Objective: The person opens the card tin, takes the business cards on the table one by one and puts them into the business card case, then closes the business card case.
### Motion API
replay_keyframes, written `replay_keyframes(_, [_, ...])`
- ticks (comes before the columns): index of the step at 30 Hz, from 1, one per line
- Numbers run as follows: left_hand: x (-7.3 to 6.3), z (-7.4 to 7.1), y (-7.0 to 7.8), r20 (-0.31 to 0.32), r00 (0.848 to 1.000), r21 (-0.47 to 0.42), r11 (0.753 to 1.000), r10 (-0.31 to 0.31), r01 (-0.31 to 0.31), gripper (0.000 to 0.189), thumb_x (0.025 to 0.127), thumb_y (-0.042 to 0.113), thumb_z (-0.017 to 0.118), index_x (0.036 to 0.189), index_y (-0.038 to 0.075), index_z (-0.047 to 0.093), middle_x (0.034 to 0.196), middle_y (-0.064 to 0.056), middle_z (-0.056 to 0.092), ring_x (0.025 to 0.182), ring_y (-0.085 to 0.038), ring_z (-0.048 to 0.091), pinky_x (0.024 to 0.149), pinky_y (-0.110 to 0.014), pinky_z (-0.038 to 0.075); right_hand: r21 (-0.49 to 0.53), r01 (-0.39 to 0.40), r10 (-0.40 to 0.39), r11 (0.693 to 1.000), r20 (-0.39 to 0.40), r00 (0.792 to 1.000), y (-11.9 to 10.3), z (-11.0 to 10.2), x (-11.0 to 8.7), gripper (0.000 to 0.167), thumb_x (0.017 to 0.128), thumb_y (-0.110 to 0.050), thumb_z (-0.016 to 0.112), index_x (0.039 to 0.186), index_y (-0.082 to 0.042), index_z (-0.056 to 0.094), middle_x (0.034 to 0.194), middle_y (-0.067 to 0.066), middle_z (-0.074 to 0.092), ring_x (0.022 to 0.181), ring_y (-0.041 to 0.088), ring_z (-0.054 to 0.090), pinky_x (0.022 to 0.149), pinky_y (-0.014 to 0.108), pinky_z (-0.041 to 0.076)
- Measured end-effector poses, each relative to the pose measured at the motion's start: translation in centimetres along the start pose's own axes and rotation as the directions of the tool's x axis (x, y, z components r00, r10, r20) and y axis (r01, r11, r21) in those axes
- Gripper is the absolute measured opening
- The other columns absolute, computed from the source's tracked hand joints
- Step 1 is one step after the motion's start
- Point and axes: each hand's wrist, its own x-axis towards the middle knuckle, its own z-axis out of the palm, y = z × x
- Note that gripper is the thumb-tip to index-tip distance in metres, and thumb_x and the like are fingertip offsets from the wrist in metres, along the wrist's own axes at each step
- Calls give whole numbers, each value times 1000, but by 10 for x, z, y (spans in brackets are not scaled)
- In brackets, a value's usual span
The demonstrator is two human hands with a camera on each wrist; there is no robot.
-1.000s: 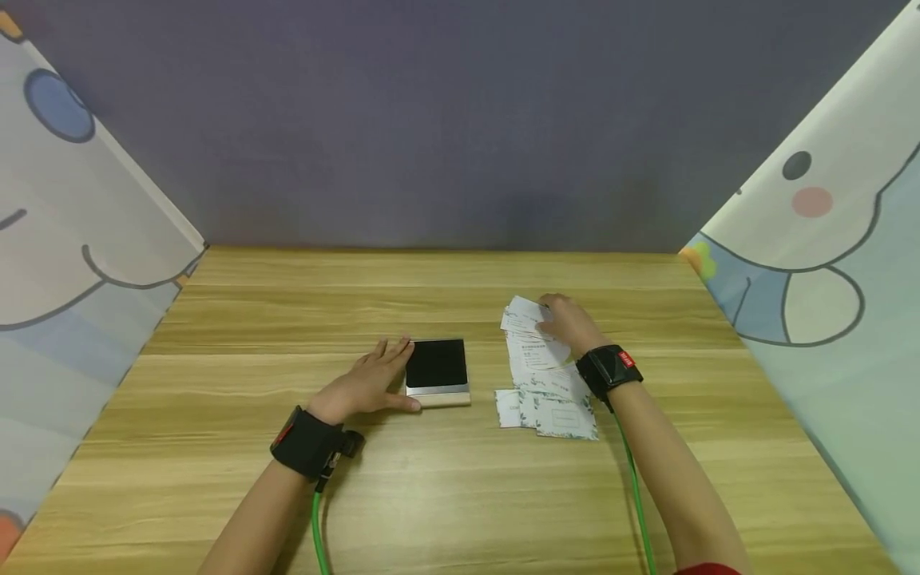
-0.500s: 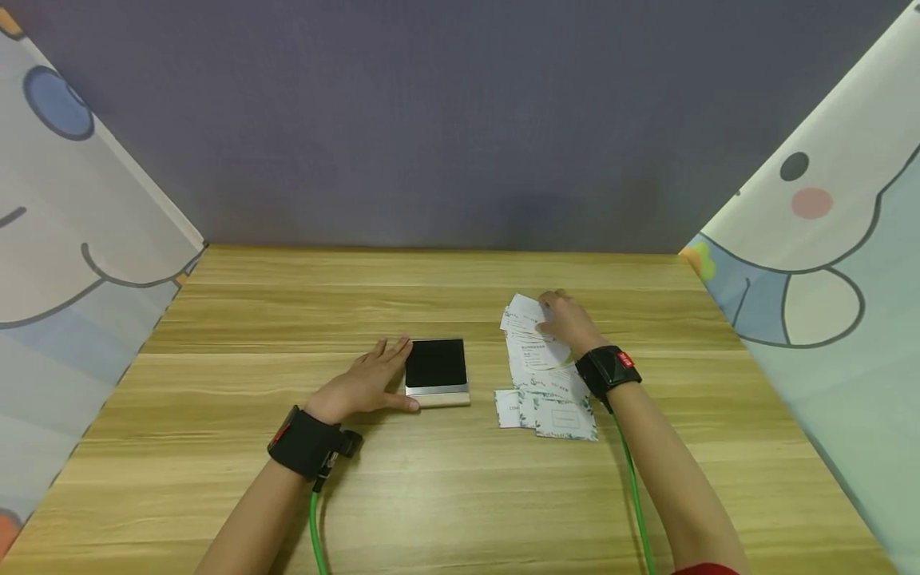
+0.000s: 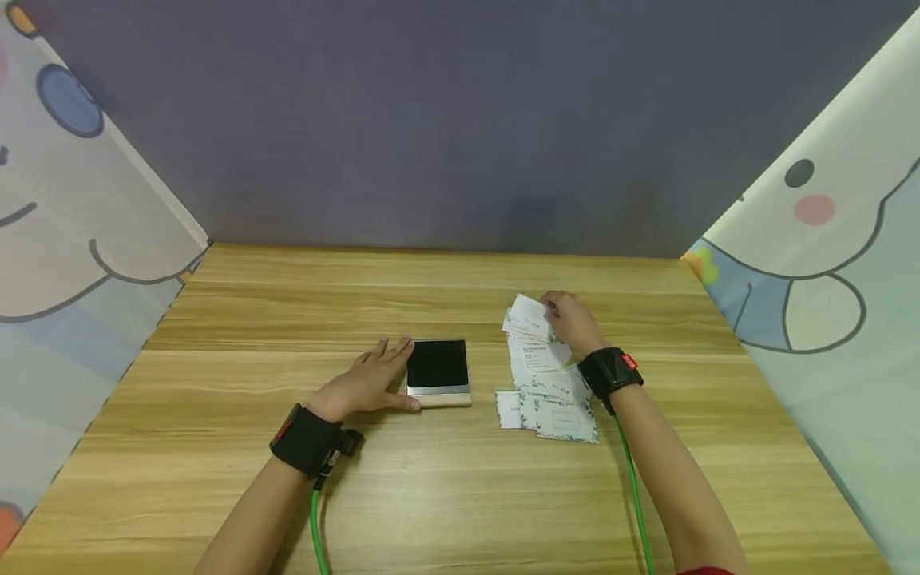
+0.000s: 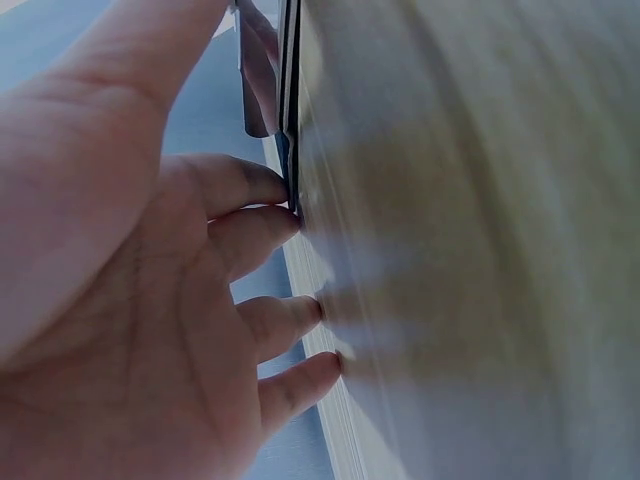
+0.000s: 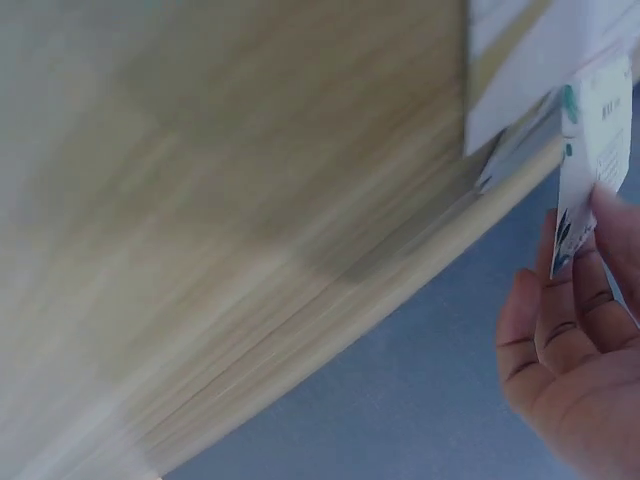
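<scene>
Spread fingers of my left hand (image 3: 370, 379) lie on the table against the left side of a flat black-and-silver card case (image 3: 437, 365). Its thumb reaches the case's near corner. From the left wrist, the fingertips (image 4: 330, 365) touch the wood, and the two nearest the case meet its edge. At the far end of a spread of white printed cards, my right hand (image 3: 575, 323) pinches the right edge of a card (image 3: 529, 313). The right wrist view shows that card (image 5: 595, 130) tilted up, thumb on its printed face and fingers behind it.
Several overlapping cards with leafy borders (image 3: 566, 419) lie nearest me in the spread. A dark grey panel (image 3: 446, 128) stands behind the table (image 3: 446, 495), with cartoon-printed sheets on both sides. Green cables (image 3: 632, 487) trail from both wristbands.
My right thumb has moved from on top of the cards to the far card's edge, which has come up a little. The left hand and case have stayed put.
</scene>
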Motion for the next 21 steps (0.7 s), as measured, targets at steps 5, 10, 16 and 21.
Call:
replay_keyframes(5, [-1,0,0,0,1000,0,1000,11,-11,99,79,53,62,147,4,9,154,-14,4,139,-42,-3,108,-62,9,45,10,-9,999,-23,1000,-8,-3,-1,25,93,2,43,110,1,62,105,22,61,91,31,58,78,42,48])
replay_keyframes(10, [-1,1,-1,3,1000,5,1000,7,-7,98,80,52,62,147,4,9,154,-14,4,139,-42,-2,108,-62,9,69,70,-68,995,-26,997,-30,-4,-1,24,91,3,46,107,-1,64,101,19,63,83,28,58,72,38,48])
replay_keyframes(16, [-2,1,0,2,1000,10,1000,-1,1,98,80,53,62,147,4,9,154,-13,3,139,-42,-2,109,-62,9,75,166,-166,983,-9,986,-58,3,-1,24,91,3,49,106,-3,65,102,17,65,87,27,61,74,36,50])
replay_keyframes(21, [-1,0,2,-1,1000,20,1000,0,0,98,80,52,61,147,4,10,154,-14,3,138,-43,-3,109,-62,9,97,254,-254,962,-5,967,-78,12,-3,25,90,5,48,104,-4,66,100,14,66,87,24,61,73,34,51])
